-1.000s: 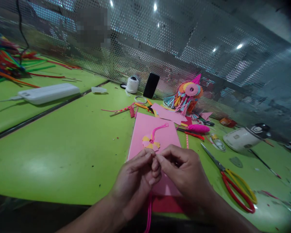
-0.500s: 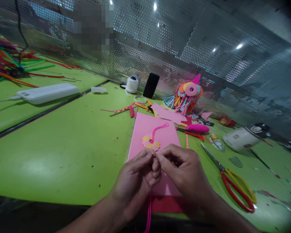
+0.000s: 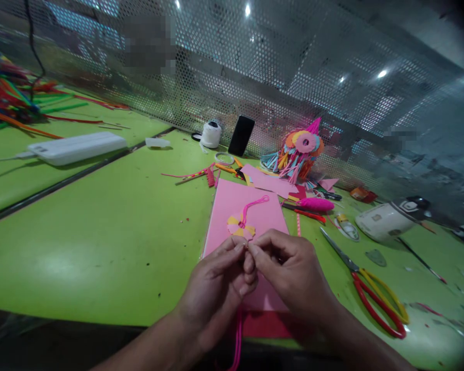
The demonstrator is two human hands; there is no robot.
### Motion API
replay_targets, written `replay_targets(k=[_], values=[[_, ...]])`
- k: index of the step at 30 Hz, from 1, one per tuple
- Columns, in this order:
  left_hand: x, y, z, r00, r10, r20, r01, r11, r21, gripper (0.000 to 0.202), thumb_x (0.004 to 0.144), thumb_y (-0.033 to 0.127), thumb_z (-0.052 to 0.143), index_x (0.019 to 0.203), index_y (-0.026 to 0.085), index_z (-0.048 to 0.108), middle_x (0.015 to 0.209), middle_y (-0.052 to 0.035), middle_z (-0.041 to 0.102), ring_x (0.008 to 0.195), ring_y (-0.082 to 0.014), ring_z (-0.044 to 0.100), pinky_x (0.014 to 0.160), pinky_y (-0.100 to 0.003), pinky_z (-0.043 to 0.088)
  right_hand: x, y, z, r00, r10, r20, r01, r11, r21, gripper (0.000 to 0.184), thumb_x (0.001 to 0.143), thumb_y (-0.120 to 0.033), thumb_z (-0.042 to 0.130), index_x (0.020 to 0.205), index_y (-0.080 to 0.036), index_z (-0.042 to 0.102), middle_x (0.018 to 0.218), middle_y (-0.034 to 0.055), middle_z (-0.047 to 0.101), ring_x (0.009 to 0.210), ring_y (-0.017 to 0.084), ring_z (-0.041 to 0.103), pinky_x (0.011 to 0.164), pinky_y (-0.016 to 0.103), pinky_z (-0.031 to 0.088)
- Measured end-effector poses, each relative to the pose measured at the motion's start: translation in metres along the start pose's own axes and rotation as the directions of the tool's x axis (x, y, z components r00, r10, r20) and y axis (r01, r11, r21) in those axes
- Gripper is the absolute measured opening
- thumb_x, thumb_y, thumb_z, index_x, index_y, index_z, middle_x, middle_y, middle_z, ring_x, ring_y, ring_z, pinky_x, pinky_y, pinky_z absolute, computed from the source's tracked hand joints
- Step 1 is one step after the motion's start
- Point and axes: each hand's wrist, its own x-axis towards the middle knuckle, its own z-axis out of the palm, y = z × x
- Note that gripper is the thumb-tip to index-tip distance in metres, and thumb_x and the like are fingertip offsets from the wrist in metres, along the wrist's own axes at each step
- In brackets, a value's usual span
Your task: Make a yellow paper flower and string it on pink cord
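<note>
My left hand [image 3: 216,288] and my right hand [image 3: 290,273] meet over the near end of a pink paper sheet [image 3: 232,206], fingertips pinched together on a thin pink cord [image 3: 237,335] that hangs down below them. What sits between the fingertips is too small to make out. Just beyond my fingers a round pink-and-yellow paper ornament [image 3: 240,226] with a pink loop lies on the sheet.
Red-and-yellow scissors [image 3: 371,293] lie to the right on the green table [image 3: 100,232]. Farther back are a fringed paper decoration [image 3: 297,152], a black phone [image 3: 241,135], a white thread spool [image 3: 211,135], paper scraps and a white power strip [image 3: 77,148]. A perforated metal screen runs behind.
</note>
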Motion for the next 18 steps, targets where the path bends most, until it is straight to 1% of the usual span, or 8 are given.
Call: replay_targets(k=[6, 13, 18], values=[[0.0002, -0.0008, 0.0004, 1.000, 0.010, 0.005, -0.010, 1.000, 0.026, 0.017, 0.089, 0.015, 0.044, 0.076, 0.013, 0.054, 0.068, -0.0011, 0.047, 0.059, -0.0073, 0.042, 0.056, -0.019, 0.034, -0.0006, 0.0006, -0.0013, 1.000, 0.007, 0.004, -0.007, 1.000, 0.000, 0.017, 0.082, -0.020, 0.057, 0.065, -0.016, 0.059, 0.060, -0.0007, 0.063, 0.053, 0.010, 0.061, 0.051, 0.019, 0.053], [-0.0001, -0.0004, 0.0015, 0.999, 0.042, 0.034, -0.043, 0.998, 0.054, 0.018, 0.090, 0.015, 0.042, 0.075, 0.014, 0.052, 0.067, -0.0007, 0.046, 0.057, -0.0076, 0.041, 0.055, -0.020, 0.033, -0.0004, 0.0028, -0.0023, 1.000, 0.021, 0.019, -0.021, 1.000, -0.003, 0.017, 0.083, -0.022, 0.057, 0.067, -0.016, 0.059, 0.060, 0.0000, 0.064, 0.051, 0.011, 0.062, 0.051, 0.020, 0.054], [-0.0001, -0.0012, 0.0000, 0.998, 0.050, 0.038, -0.052, 0.997, 0.056, 0.016, 0.090, 0.015, 0.043, 0.077, 0.013, 0.052, 0.068, -0.0007, 0.047, 0.058, -0.0075, 0.042, 0.055, -0.020, 0.033, -0.0003, 0.0037, -0.0018, 1.000, 0.010, 0.006, -0.010, 1.000, -0.029, 0.016, 0.082, -0.020, 0.057, 0.067, -0.015, 0.059, 0.059, 0.0005, 0.064, 0.050, 0.011, 0.061, 0.050, 0.021, 0.053]])
